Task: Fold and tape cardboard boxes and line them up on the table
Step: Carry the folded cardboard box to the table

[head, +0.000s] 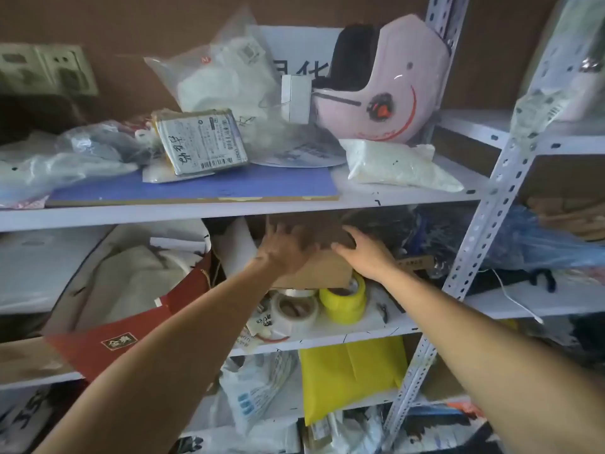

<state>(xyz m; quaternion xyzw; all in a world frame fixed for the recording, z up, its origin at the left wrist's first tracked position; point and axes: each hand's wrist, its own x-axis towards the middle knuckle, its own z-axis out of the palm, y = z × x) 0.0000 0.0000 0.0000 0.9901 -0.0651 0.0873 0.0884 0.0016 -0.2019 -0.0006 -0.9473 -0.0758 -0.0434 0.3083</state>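
Head view: both hands, left hand (281,247) and right hand (363,253), touch flat cardboard (322,270) (shelved).

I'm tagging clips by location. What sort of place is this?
Probably a storeroom or packing corner: slotted-angle metal shelving crammed with bagged parcels, tape rolls and a labelled package. Both hands, left and right, reach for flat cardboard.

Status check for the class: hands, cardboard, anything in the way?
Both hands on flat cardboard, middle shelf. Grip unclear. Tape rolls just below.
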